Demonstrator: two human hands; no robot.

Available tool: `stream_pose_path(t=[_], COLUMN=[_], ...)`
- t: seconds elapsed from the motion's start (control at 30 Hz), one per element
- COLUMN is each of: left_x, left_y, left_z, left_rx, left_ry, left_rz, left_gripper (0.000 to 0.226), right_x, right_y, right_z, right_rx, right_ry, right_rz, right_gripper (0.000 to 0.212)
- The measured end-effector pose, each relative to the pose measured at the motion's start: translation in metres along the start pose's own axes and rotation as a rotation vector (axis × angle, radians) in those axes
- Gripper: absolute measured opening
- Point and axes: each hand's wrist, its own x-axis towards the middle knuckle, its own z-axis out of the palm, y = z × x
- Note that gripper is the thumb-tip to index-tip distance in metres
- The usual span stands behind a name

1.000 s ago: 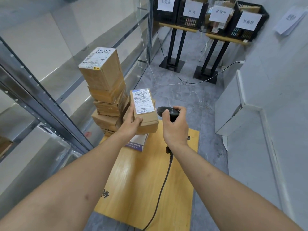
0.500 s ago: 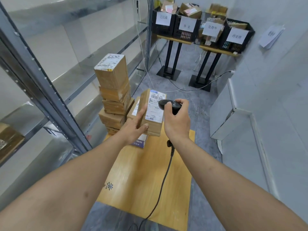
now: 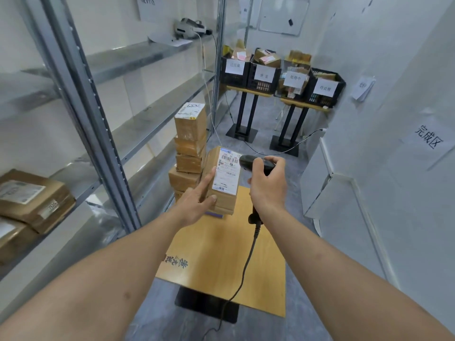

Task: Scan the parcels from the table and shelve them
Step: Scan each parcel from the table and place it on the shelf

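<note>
While my left hand [image 3: 197, 203] props a small cardboard parcel [image 3: 222, 179] upright above the far end of the wooden table [image 3: 221, 262], my thumb presses its lower front edge and my forefinger lies straight along the side beside the white shipping label [image 3: 227, 173]; the other fingers are hidden behind the box, so I cannot tell how they sit. The label faces me, its barcode near the top. My right hand [image 3: 267, 185] is curled round the handle of a black scanner [image 3: 256, 163], whose head sits just beside the parcel's upper right corner, close to the barcode. The scanner's cable [image 3: 242, 274] hangs down across the table and off its near edge. Behind the parcel, at the table's far left corner, a stack of boxes [image 3: 190, 146] stands tall, the top one with numbers handwritten on its label. To my left runs a metal shelf rack [image 3: 98, 148], with brown padded packages [image 3: 32, 200] lying on one level. Farther back, black crates [image 3: 280, 77] with paper signs rest on stands.
</note>
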Motion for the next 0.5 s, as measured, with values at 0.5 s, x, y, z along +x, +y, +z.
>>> stream_pose_path(t=[0.5], left_x=[-0.176], left_y=[0.008], left_z=[-0.043], left_rx=[-0.172], left_ry=[0.466], left_rz=[-0.306], left_gripper=[0.070], right_x=[-0.099], right_y=[-0.022], right_z=[0.049], right_rx=[0.014], right_ry=[-0.571], right_rz=[-0.406], right_gripper=[0.025])
